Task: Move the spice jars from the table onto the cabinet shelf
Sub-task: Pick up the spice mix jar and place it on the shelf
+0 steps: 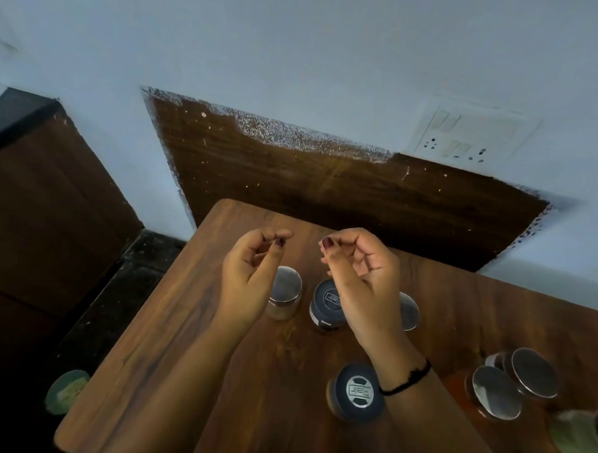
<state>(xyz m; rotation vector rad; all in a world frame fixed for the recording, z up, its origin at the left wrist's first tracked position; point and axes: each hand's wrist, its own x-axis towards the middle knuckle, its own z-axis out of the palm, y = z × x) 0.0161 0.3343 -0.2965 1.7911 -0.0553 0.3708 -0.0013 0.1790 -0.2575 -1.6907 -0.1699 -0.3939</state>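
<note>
Several spice jars stand on the wooden table [170, 323]. A steel-lidded jar [285, 293] sits just right of my left hand [251, 275]. A dark-lidded jar [326, 304] is partly behind my right hand [360, 280], and another steel-lidded jar [409, 311] peeks out on that hand's right side. A second dark-lidded jar [358, 391] stands near my right wrist. Two steel-lidded jars [497, 392] [534, 372] stand at the right. Both hands hover above the jars, fingers loosely curled, holding nothing. No cabinet shelf is in view.
A pale blue wall with a dark wood panel [327, 179] rises behind the table, with a switch plate [466, 134] at upper right. A dark wooden unit [41, 208] stands to the left. A blurred green object [579, 437] lies at the table's right edge, and another green object [66, 392] on the floor.
</note>
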